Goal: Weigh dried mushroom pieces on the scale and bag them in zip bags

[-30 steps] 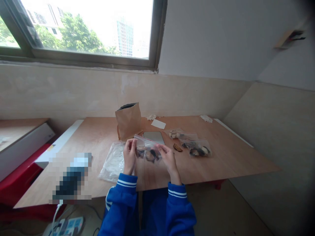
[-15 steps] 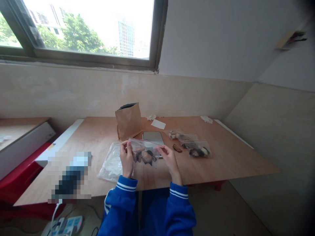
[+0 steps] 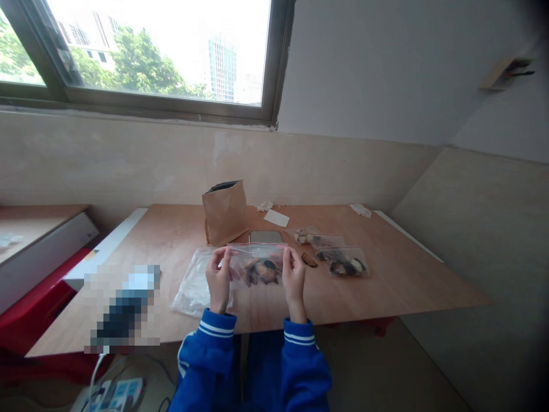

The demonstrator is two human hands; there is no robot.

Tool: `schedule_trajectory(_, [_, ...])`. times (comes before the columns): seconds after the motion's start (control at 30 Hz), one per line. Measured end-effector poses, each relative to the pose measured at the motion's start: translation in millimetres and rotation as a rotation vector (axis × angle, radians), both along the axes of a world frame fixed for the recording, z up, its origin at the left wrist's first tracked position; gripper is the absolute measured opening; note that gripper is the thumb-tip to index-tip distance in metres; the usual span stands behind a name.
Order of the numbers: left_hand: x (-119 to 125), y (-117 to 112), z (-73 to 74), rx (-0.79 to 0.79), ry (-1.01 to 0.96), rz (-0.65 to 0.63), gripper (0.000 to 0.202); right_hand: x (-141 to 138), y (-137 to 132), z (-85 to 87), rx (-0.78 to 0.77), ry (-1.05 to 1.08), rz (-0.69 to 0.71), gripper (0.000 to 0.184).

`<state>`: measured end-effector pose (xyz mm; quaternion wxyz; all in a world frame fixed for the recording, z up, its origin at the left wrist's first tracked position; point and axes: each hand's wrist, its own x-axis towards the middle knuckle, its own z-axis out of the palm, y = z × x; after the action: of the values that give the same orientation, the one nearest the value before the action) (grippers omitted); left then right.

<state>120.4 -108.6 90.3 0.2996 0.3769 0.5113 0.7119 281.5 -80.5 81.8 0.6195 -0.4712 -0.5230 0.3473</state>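
I hold a small clear zip bag [image 3: 259, 264] with brown and dark pieces inside, upright over the front of the wooden table [image 3: 386, 274]. My left hand [image 3: 218, 280] pinches its left top corner and my right hand [image 3: 294, 277] pinches its right top corner. Both hands are closed on the bag's upper edge. Blue sleeves with white stripes cover my wrists.
A pile of empty clear bags [image 3: 195, 283] lies left of my hands. Two filled zip bags [image 3: 343, 260] and one loose dark piece [image 3: 309, 260] lie to the right. A brown paper pouch [image 3: 225, 212], a phone [image 3: 266, 236] and a white card [image 3: 277, 217] sit behind. A power strip [image 3: 115, 395] lies on the floor.
The bag has been turned upright and level. My right hand moved in from the side to the bag's right top corner; my left hand dropped slightly.
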Motion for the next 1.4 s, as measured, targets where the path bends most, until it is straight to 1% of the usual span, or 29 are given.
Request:
schedule_trajectory(0.1, [-3.4,-0.5,-1.6,0.007,0.007,0.023,0.034,0.2,0.1,-1.0,0.013,0.056,-0.002,0.041])
schedule_trajectory(0.33, [-6.4,-0.3,-4.3,0.037,0.072,0.044,0.03,-1.0,-0.7,-0.7,0.047,0.147,-0.075,0.042])
schedule_trajectory(0.47, [-3.2,1.3,-4.8,0.071,0.019,-0.013,0.03,-3.1,0.2,0.7,0.037,0.215,-0.089,0.042])
schedule_trajectory(0.53, [-1.4,2.3,-5.6,0.085,0.026,-0.063,0.029,-4.9,0.7,1.6,0.023,0.24,-0.077,0.043])
schedule_trajectory(0.6, [0.1,2.8,-6.4,0.094,0.055,-0.087,0.027,-7.0,1.1,1.8,0.013,0.254,-0.051,0.042])
schedule_trajectory(0.77, [3.7,2.3,-7.0,0.11,0.033,-0.035,0.027,-10.2,2.7,-2.8,-0.003,0.239,0.069,0.038])
schedule_trajectory(0.87, [5.5,2.2,-7.6,0.118,-0.001,-0.032,0.026,-8.7,3.3,-5.9,-0.006,0.22,0.117,0.035])
schedule_trajectory(0.97, [5.9,2.3,-8.8,0.125,-0.034,-0.038,0.024,-5.8,2.9,-6.3,0.009,0.195,0.098,0.033])
schedule_trajectory(1.2, [1.7,2.3,-10.3,0.118,-0.022,-0.07,0.023,-1.5,1.2,-5.9,0.024,0.183,0.054,0.031])
schedule_trajectory(1.4, [1.0,1.8,-9.7,0.111,-0.05,-0.069,0.025,1.4,3.5,-8.0,0.019,0.145,0.091,0.036])
